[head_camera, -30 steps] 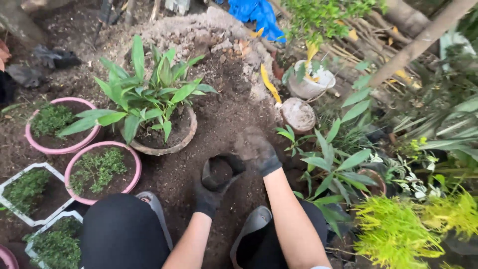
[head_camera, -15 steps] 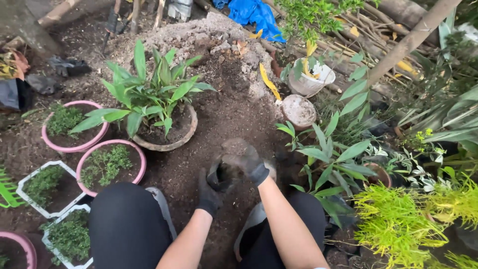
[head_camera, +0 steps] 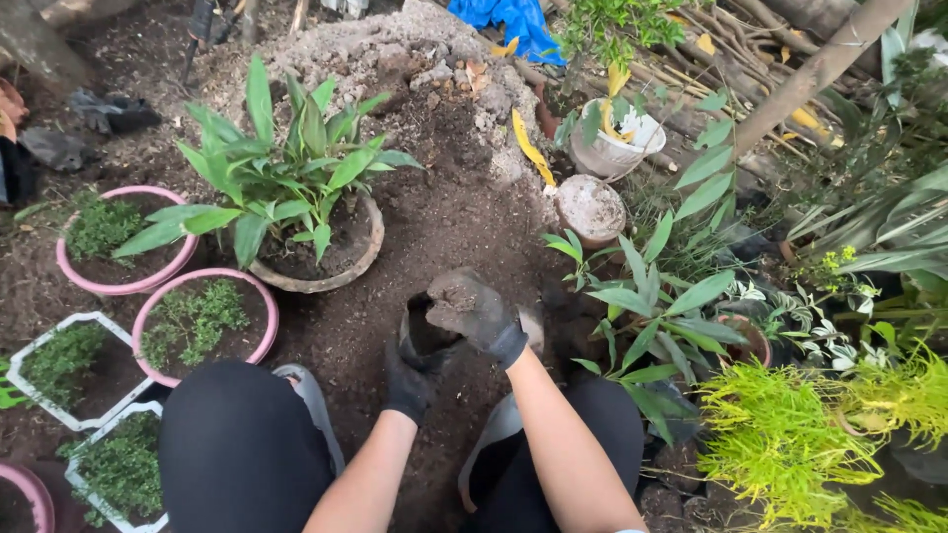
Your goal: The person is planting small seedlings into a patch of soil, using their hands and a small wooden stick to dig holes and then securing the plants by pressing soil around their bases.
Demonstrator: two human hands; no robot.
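Since the earlier frame the right hand point(head_camera: 476, 311) has come over the bag's mouth. The left hand point(head_camera: 410, 378) grips the bag point(head_camera: 423, 334) on the soil point(head_camera: 346, 326) to steady it; the right, cupped around soil, presses into its opening.

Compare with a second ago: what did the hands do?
The right hand, soil-caked, came from beside the small black pot to over its mouth. The left hand kept gripping the pot's near side. The pink pots and the leafy plant stayed put.
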